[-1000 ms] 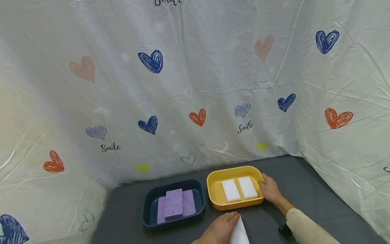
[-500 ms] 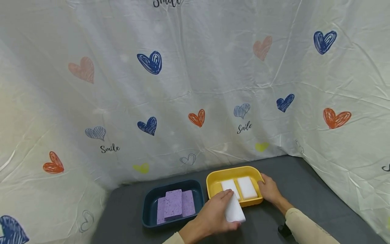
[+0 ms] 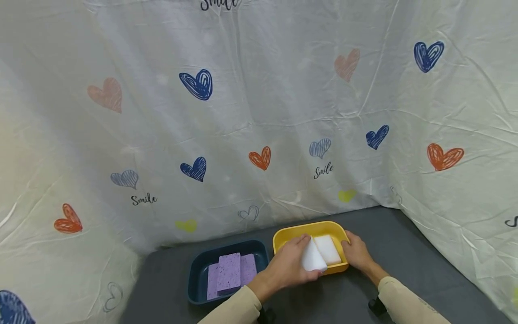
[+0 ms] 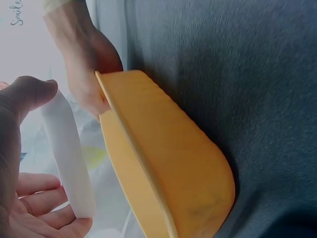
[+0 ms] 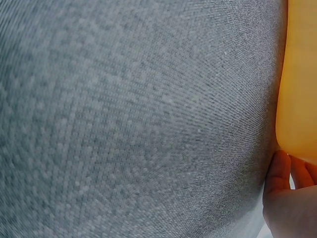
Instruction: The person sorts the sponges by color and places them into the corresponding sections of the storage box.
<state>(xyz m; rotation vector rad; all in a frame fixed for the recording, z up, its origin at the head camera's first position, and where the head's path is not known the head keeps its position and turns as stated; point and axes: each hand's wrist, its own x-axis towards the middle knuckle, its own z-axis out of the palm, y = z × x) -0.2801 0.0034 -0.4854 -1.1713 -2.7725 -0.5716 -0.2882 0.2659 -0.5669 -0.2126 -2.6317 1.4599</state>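
My left hand [image 3: 285, 265] pinches a white sponge [image 3: 313, 257] between thumb and fingertips, over the near left part of a yellow tray [image 3: 297, 228]. From the left wrist view, this sponge [image 4: 69, 153] is above the tray's rim, with the thumb on one end and the fingers along the other. Inside the tray lies another white sponge [image 3: 328, 249]; the one to its left is hidden behind the held sponge and hand. At the tray's right end, my right hand [image 3: 358, 252] grips the rim. The right wrist view catches its fingers [image 5: 278, 171] against the yellow wall [image 5: 299, 79].
A dark blue tray [image 3: 195, 274] stands just left of the yellow one, holding purple sponges [image 3: 229, 272], one stacked on top of others. Grey cloth [image 3: 348, 301] covers the table. Behind rises a white curtain [image 3: 226, 121] printed with hearts.
My left hand has brought the white sponge up from the table's near side, forward to over the yellow tray. My right hand stays on the tray's right end.
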